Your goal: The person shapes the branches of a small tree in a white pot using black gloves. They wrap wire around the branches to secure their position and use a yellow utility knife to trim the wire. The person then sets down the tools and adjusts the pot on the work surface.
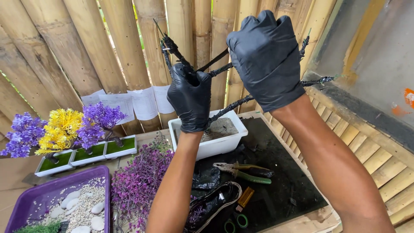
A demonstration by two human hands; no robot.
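Gloves are covering both my hands, black and shiny. My right hand (pixel 266 60) is closing into a fist around the upper part of the black wire tree (pixel 224 69), and that fist is hiding most of the trunk from me; only branch tips are poking out past it on the right, toward the grey wall (pixel 379 64). My left hand (pixel 189 97) is clamping lower down on the same tree, fingers wrapped tight round a branch, with a thin dark stick or tool (pixel 212 60) crossing just above it; I cannot tell which hand is gripping that.

Tree base is sitting in the white planter (pixel 211 144), partly masked by my left wrist. Planter soil is only half showing.

Pliers (pixel 242 171) with green handles are lying on the black mat (pixel 284 190) below, near a coil of wire (pixel 215 203). Scissors handles (pixel 235 223) are being cut off by the bottom edge. Purple plastic foliage (pixel 138 181) is crowding my left forearm. Purple tray (pixel 47 194) of pebbles is running off the lower left corner. Three small finished trees (pixel 64 129) are standing well apart at left.

Bamboo fence (pixel 108 43) is standing close behind the branches, leaving little room there. Open room is lying to the right, over the slatted bench (pixel 371 151).
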